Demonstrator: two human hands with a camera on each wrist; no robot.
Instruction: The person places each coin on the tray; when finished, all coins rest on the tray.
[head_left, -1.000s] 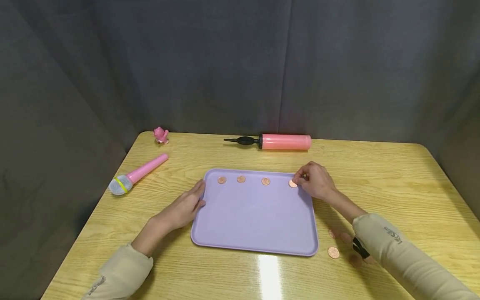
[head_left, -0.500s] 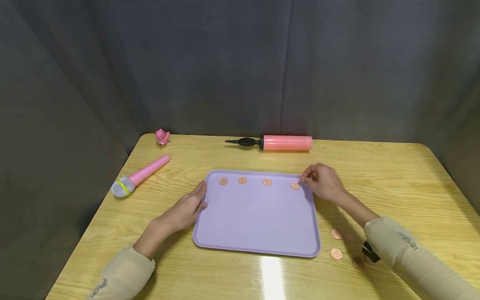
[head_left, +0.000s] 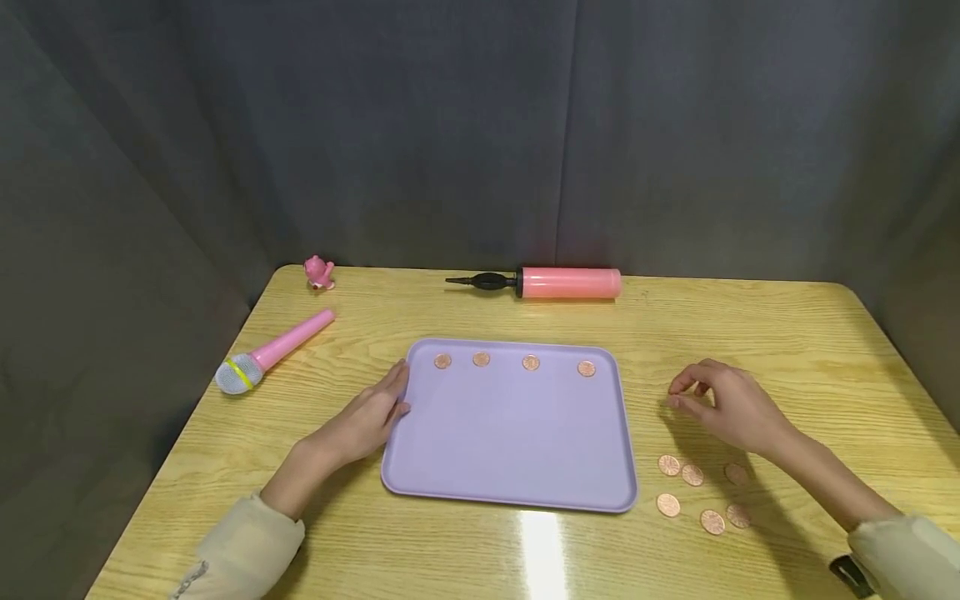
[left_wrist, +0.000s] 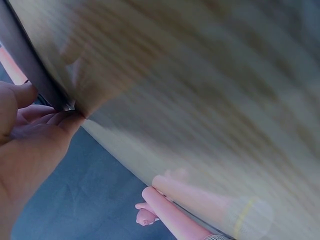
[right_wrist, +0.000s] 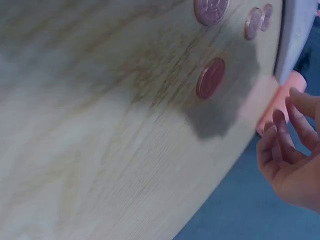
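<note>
A lilac tray (head_left: 510, 433) lies on the table with several copper-coloured coins in a row along its far side, the rightmost coin (head_left: 587, 368) near the far right corner. At its left edge my left hand (head_left: 367, 421) grips the rim, thumb over the inner side and fingers outside; the left wrist view shows the fingertips low against the tray's edge (left_wrist: 42, 70). To the right of the tray, my right hand (head_left: 731, 408) hovers over the table, fingers loosely bent and holding nothing. Several more coins lie below it, among them a coin (right_wrist: 211, 78) in its shadow.
A pink hand pump (head_left: 570, 283) with a black nozzle lies behind the tray. On the left are a pink toy microphone (head_left: 288, 342) and a small pink figurine (head_left: 318, 272). Dark curtain (head_left: 450, 133) surrounds the table's back and sides.
My right hand has let go of the rightmost coin, leaving it on the tray, and has moved right and nearer, off the tray. The left hand stays at the tray's edge.
</note>
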